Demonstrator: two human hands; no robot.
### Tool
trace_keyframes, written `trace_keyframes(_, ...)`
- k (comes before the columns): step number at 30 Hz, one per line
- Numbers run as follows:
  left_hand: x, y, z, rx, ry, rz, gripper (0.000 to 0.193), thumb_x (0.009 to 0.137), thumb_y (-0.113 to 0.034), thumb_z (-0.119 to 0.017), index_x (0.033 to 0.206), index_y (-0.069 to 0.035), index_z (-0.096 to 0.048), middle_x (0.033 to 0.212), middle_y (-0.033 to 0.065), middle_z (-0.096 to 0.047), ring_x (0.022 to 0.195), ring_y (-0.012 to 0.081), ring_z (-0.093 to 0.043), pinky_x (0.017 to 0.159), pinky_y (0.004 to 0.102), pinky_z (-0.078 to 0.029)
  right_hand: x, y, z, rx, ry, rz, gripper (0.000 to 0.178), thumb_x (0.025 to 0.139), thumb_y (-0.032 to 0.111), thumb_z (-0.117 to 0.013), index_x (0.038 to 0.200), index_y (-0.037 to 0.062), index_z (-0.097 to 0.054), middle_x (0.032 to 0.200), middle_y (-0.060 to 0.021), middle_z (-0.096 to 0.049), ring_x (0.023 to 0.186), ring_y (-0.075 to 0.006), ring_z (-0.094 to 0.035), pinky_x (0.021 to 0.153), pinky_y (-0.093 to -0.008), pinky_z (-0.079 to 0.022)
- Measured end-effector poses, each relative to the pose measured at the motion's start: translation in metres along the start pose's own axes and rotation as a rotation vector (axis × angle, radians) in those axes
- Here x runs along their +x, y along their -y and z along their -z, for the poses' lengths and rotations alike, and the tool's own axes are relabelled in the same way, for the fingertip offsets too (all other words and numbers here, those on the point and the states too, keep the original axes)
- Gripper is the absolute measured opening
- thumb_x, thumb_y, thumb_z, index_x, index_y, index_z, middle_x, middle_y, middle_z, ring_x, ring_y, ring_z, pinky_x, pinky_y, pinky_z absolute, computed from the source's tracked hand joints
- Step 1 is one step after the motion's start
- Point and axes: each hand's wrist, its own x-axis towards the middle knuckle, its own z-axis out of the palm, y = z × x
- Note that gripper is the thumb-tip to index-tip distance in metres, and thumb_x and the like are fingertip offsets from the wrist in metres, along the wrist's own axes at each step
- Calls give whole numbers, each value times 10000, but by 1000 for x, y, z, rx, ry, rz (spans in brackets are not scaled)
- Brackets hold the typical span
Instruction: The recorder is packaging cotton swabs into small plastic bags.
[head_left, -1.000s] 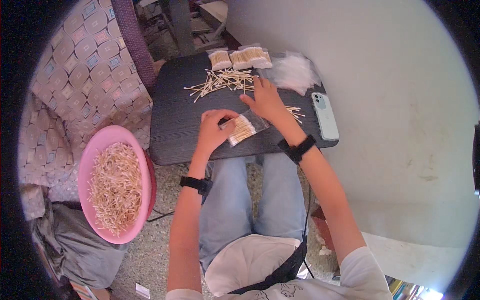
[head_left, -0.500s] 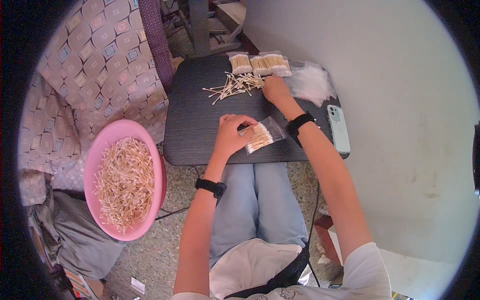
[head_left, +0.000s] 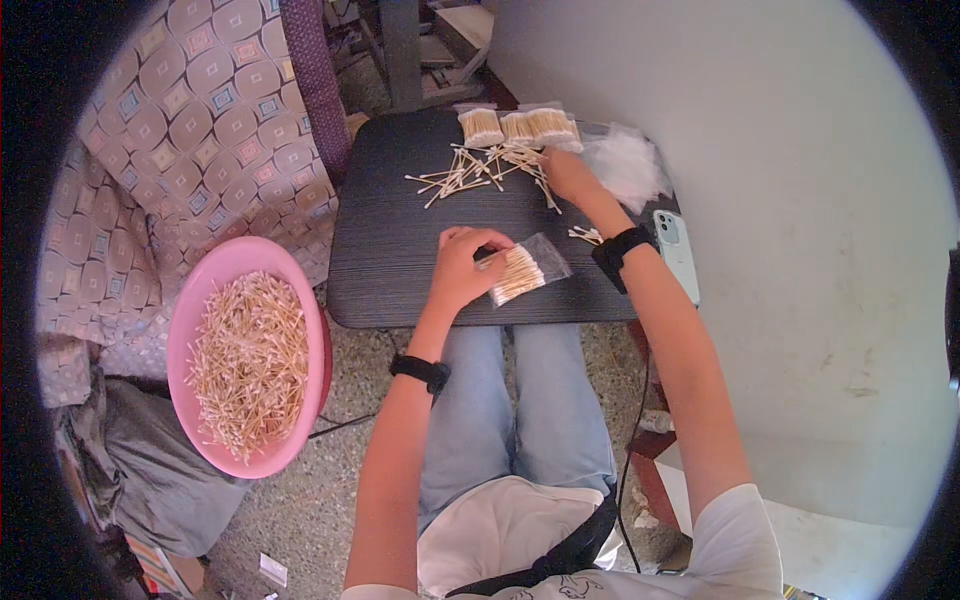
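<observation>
My left hand (head_left: 465,265) is closed on the near edge of a small clear plastic bag of cotton swabs (head_left: 518,275), which lies flat on the black table. The bag's empty end points right. Farther off, my right hand (head_left: 572,180) reaches the right end of a loose heap of cotton swabs (head_left: 465,175). Its fingers are bent together on a few swabs there; the fingertips are partly hidden. Beyond the heap, filled bags of cotton swabs (head_left: 482,127) sit in a row. A few more loose swabs (head_left: 584,235) lie beside my right wrist.
A stack of empty clear bags (head_left: 625,165) lies at the table's (head_left: 385,240) far right, with a pale phone (head_left: 676,255) at its right edge. Left of the table stands a pink basin (head_left: 183,375) full of cotton swabs. A plain wall (head_left: 800,250) borders the right side.
My right hand has shifted slightly right, pulling some swabs away from the heap's right end. Loose swabs by my right wrist have come into view. My left hand stays on the bag.
</observation>
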Motion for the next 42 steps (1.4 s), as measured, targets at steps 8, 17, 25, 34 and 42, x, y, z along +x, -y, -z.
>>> trace_keyframes(8,-1,4,-1,4,-27,1,117,738,-117,-646,847,-127,-690,777,13,-653,788,174,-592,949,359,-320,-6,3,32,48,-146,66,232,883,187,-496,935,-5,-614,853,-252,-647,826,-404,-637,742,-502,-495)
trace_keyframes(17,-1,3,-1,18,-25,15,114,742,-119,-641,843,-125,-694,765,25,-648,785,176,-594,946,356,-325,-13,5,46,14,-154,24,196,885,156,-479,939,0,-584,873,-248,-643,832,-415,-628,727,-513,-491)
trace_keyframes(25,0,5,-2,22,-31,-1,109,747,-125,-645,842,-143,-696,762,18,-652,779,174,-602,951,362,-327,-39,-21,53,143,-116,157,264,950,232,-429,972,3,-557,867,-264,-627,844,-440,-595,729,-524,-455)
trace_keyframes(34,2,3,-2,54,-11,10,98,751,-119,-644,837,-126,-690,762,14,-652,780,172,-605,927,367,-341,-64,-31,54,329,-69,171,305,980,269,-404,1029,-2,-536,909,-271,-616,899,-444,-579,755,-493,-453)
trace_keyframes(42,1,1,-3,28,-17,14,98,757,-122,-641,842,-121,-691,758,19,-650,777,174,-603,940,368,-334,-93,-59,49,269,-2,64,249,984,235,-416,989,4,-509,828,-228,-600,807,-410,-579,708,-426,-446)
